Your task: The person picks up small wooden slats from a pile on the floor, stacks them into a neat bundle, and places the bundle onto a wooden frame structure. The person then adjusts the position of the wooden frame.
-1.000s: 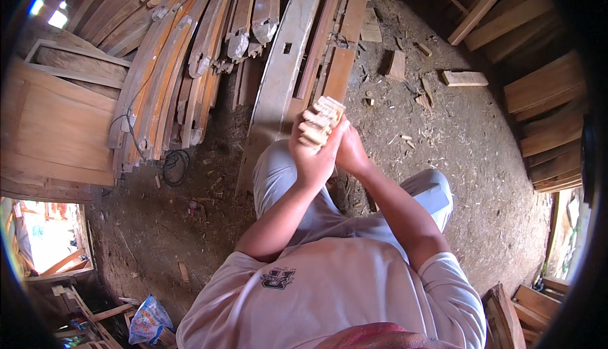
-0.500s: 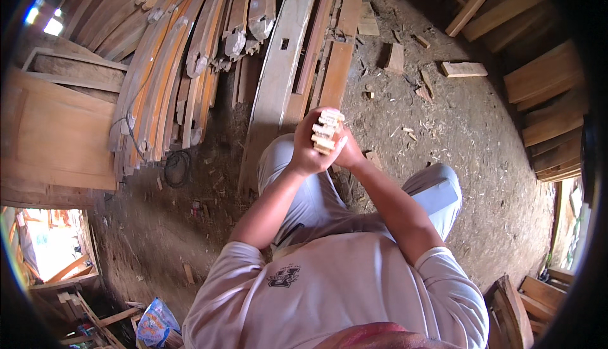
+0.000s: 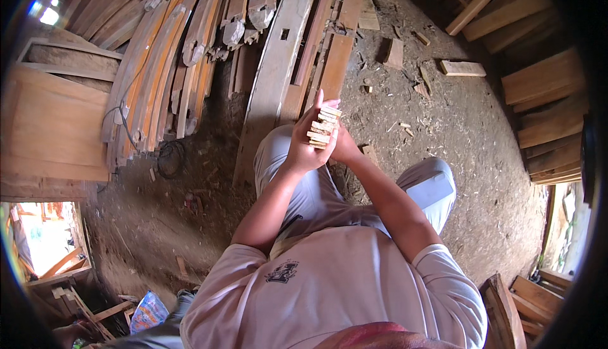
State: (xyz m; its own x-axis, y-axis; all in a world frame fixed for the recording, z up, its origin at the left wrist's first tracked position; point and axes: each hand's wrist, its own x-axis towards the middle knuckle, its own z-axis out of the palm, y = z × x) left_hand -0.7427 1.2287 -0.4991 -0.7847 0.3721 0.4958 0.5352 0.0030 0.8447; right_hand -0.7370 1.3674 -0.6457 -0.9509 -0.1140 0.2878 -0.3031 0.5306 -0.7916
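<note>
In the head view, stacked timbers (image 3: pixel 168 64) stand left of long planks (image 3: pixel 273 74) ahead, with offcuts (image 3: pixel 463 68) scattered rightward on the dirt floor (image 3: pixel 494 159). The left grip (image 3: pixel 304 151) is clamped around bundled wooden strips (image 3: pixel 324 126) between the knees; the right grip (image 3: pixel 345 146) meets them, its closure hidden.

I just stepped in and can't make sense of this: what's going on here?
A seated person is holding a bundle of small, light wooden pieces in front of them. The left hand is wrapped around it; the right hand is at its right side, partly hidden. Long boards lie ahead, more timber is piled to the left, and wood scraps lie on the ground.
</note>
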